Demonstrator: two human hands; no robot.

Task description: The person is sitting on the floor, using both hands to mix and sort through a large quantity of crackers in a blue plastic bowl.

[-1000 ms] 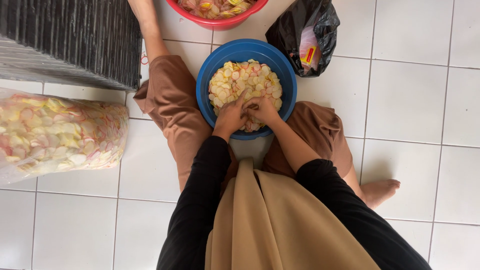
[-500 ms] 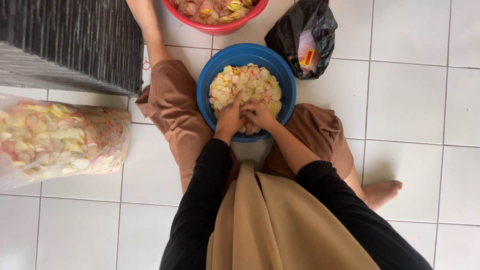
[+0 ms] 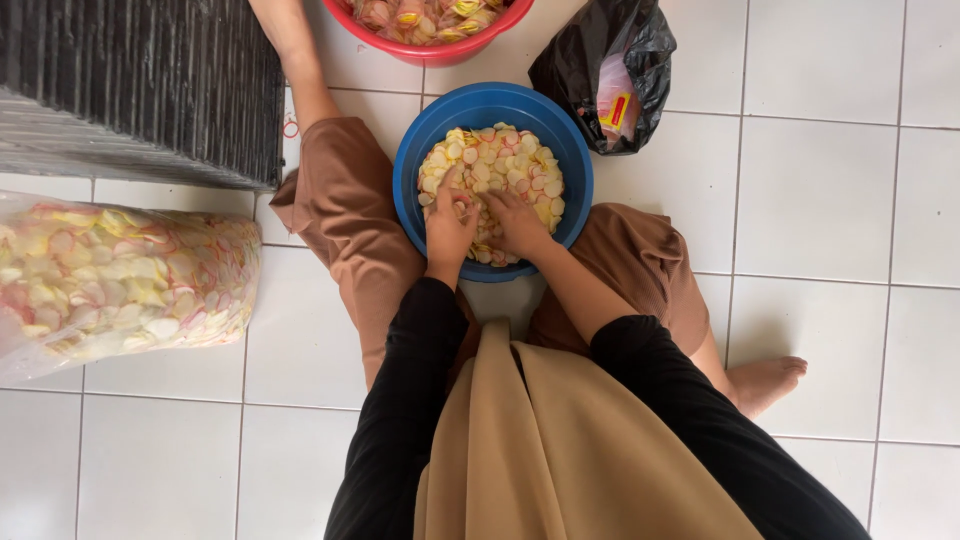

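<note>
Where chips (image 3: 505, 160) fill the blue basin (image 3: 420, 150), both hands (image 3: 485, 222) half-curled, loosely gripping chips.

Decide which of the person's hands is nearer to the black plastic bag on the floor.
Right. The right hand lies in the blue basin on the side toward the black plastic bag; the left hand lies beside it, farther away.

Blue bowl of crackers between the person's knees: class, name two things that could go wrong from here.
1. The blue bowl is heaped with thin crackers; both the left hand and the right hand press into them, so pieces might snap or spill onto the tiled floor.
2. The clear bag lies on its side and could leak crackers if its mouth is open.
</note>
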